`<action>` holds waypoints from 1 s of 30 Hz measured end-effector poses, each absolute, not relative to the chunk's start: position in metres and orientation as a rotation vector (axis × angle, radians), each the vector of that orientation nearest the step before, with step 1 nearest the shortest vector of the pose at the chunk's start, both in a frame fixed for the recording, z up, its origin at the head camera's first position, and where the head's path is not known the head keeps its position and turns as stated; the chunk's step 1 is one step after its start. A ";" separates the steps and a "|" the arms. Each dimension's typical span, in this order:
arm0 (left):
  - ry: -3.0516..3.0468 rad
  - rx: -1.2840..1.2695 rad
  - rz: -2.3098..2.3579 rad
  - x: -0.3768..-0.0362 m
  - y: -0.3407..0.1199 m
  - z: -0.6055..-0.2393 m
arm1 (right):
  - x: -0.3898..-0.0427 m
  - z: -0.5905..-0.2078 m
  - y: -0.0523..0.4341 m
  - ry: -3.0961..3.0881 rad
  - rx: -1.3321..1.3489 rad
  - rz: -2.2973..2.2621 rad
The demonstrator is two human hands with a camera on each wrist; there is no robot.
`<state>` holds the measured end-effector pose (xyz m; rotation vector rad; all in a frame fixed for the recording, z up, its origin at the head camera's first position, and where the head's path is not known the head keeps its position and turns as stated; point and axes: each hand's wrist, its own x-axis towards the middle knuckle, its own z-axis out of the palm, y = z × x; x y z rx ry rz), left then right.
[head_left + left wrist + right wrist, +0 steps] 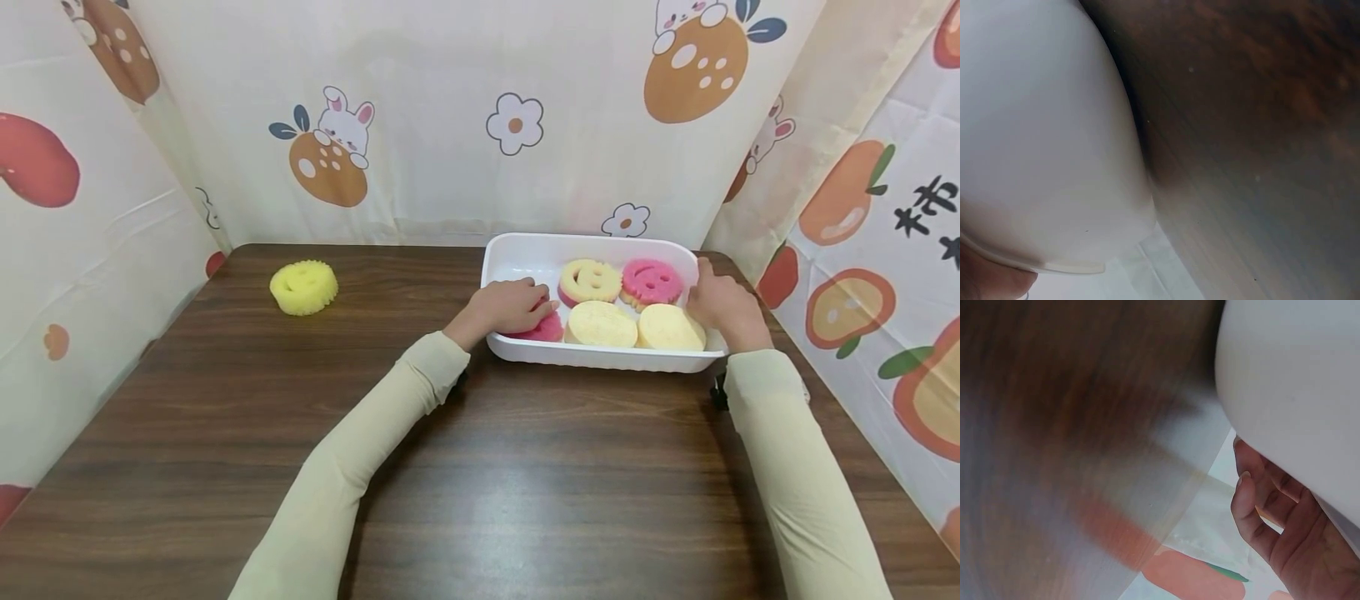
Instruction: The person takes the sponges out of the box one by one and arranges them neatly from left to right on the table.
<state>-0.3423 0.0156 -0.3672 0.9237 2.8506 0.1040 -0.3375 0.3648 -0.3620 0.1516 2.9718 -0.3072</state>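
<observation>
L hand (510,307) curled on pink sponge (542,328) in tray (600,360); R hand (723,307) grasps rim. I'd seat sponge flat w/o tipping tray.

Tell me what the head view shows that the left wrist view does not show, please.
Only the head view shows both hands, the left hand on a pink sponge inside the tray, the right hand at its right rim, the other sponges, and a yellow sponge lying apart on the table. Only the left wrist view shows the tray's outer wall close up. Both share the white tray and brown table.
</observation>
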 end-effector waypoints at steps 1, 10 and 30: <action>2.849 0.923 0.102 -0.342 0.016 -0.367 | -0.337 -0.362 0.365 2.975 0.148 -0.308; 2.853 0.941 0.113 -0.342 0.015 -0.366 | -0.335 -0.361 0.364 3.012 0.102 -0.291; 2.820 0.969 0.326 -0.345 0.009 -0.366 | -0.335 -0.361 0.364 2.979 0.137 -0.310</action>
